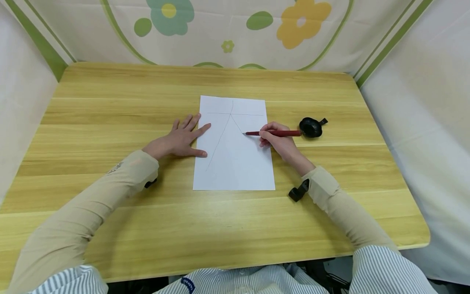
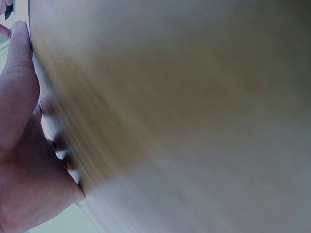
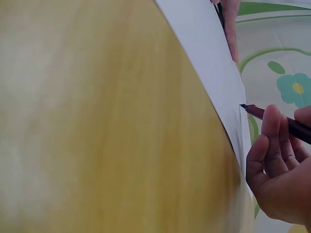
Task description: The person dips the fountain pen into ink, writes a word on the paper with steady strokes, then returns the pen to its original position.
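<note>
A white sheet of paper (image 1: 235,171) lies on the wooden table, with thin lines drawn across its upper half and slanting down from a crossing point. My right hand (image 1: 277,139) pinches a dark red pen (image 1: 282,133), its tip touching the paper at the lower end of the right slanting line. In the right wrist view the pen (image 3: 296,128) sits between thumb and fingers. Flat and spread, my left hand (image 1: 181,139) rests at the paper's left edge, thumb and a finger on the sheet. The left wrist view shows this hand (image 2: 24,145) from the side.
A small round black object (image 1: 311,127) with a tab lies right of the pen. The wooden table (image 1: 110,102) extends around the paper. A white curtain (image 1: 227,24) with printed flowers hangs behind it, and plain white cloth is at both sides.
</note>
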A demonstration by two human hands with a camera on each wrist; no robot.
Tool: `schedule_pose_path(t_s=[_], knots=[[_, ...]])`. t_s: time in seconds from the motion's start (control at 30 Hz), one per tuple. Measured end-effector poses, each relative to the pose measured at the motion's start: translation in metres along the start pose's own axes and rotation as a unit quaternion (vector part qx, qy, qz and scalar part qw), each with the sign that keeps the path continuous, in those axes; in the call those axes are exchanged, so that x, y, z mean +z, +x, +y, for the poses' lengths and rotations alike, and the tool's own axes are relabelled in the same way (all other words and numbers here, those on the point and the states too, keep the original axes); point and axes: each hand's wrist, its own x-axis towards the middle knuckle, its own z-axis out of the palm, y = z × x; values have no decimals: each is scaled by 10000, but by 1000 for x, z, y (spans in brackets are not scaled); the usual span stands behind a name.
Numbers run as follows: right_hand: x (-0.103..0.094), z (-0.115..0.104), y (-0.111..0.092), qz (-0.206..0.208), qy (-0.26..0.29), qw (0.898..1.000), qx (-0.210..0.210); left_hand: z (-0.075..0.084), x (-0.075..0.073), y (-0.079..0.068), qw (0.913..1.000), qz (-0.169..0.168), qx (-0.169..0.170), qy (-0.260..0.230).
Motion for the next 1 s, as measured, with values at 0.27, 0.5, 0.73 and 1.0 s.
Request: schedule_pose_path(t_s=[0.27,0.5,0.73,1.0], knots=[[-3,2,-2,-74,-38,9999,-75,0,0,1,10000,0,14,-25],[-6,2,-6,-83,-148,9998,-80,1,-1,1,10000,7,28,-20],[-8,3,-9,-116,-96,9998,-94,1,-1,2,10000,-18,30,-40],[-10,4,-13,-107,-122,9999,-27,2,-2,2,10000,-40,28,-41]])
